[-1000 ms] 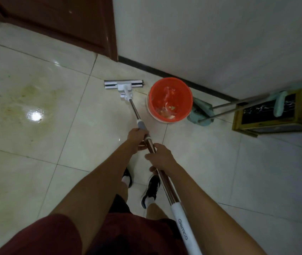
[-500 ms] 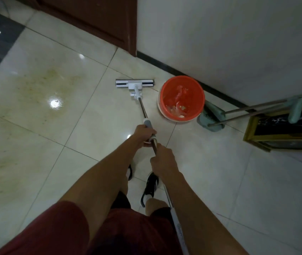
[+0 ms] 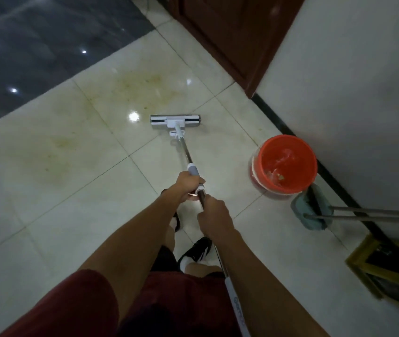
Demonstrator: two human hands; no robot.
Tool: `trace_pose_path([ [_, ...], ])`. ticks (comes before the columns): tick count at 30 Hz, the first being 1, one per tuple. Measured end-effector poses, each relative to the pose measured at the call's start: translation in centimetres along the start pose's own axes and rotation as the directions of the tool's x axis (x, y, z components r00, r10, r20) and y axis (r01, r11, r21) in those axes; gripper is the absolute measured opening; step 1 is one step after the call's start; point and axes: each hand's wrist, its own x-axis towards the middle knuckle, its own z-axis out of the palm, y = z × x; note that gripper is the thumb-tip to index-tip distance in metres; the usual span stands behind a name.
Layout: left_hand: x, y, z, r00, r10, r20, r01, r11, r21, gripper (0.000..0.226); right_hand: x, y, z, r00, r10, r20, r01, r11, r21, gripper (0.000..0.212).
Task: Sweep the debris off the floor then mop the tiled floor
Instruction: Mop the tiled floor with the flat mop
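The person holds a mop (image 3: 188, 156) with both hands, in the middle of the frame. The left hand (image 3: 185, 188) is the forward one; its fingers are wrapped around the pole just below the grey collar. The right hand (image 3: 214, 216) grips the metal pole right behind it, nearer to the body, fingers clenched on the pole. The long axis of the pole runs from the lower right up to the flat mop head (image 3: 175, 121), which lies on the pale floor (image 3: 59, 203) ahead of the left hand, crosswise to the pole. A yellowish stain (image 3: 130, 91) is just beyond the head, toward the upper left, so I judge the next push goes forward along the pole. An orange bucket (image 3: 288, 142) stands at the right, near the wall.
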Motion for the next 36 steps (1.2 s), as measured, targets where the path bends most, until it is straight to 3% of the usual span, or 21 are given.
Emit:
trace_pose_path([
  [8,-2.5,-3.6,-12.6,0.985,-0.034,-0.168,-0.015,0.959,-0.284,0.026,-1.0,-9.1,4.8,0.977,-0.151,0.153,0.179,0.966,-0.186,0.027],
  [12,-3.1,-6.5,-20.2,0.969,-0.068,-0.238,-0.038,0.909,-0.416,0.027,-1.5,-15.0,9.2,0.949,-0.211,0.236,0.273,0.922,-0.275,0.03],
  [16,-3.3,-9.8,-28.4,0.952,-0.13,-0.278,-0.04,0.845,-0.534,0.013,-2.2,-21.2,14.1,0.91,-0.256,0.327,0.366,0.868,-0.337,0.025],
  [19,-3.6,-12.5,-34.3,0.939,-0.172,-0.298,-0.049,0.791,-0.61,0.024,-2.8,-25.8,18.3,0.893,-0.255,0.372,0.401,0.826,-0.397,0.024],
  [27,-2.4,-18.1,-46.7,0.912,-0.279,-0.301,-0.039,0.671,-0.74,0.033,-2.7,-35.3,27.6,0.843,-0.271,0.464,0.499,0.717,-0.487,0.021],
  [36,1.6,-19.9,-54.6,0.89,-0.307,-0.337,-0.084,0.616,-0.783,0.031,0.2,-41.8,34.4,0.841,-0.291,0.456,0.522,0.66,-0.54,0.022],
])
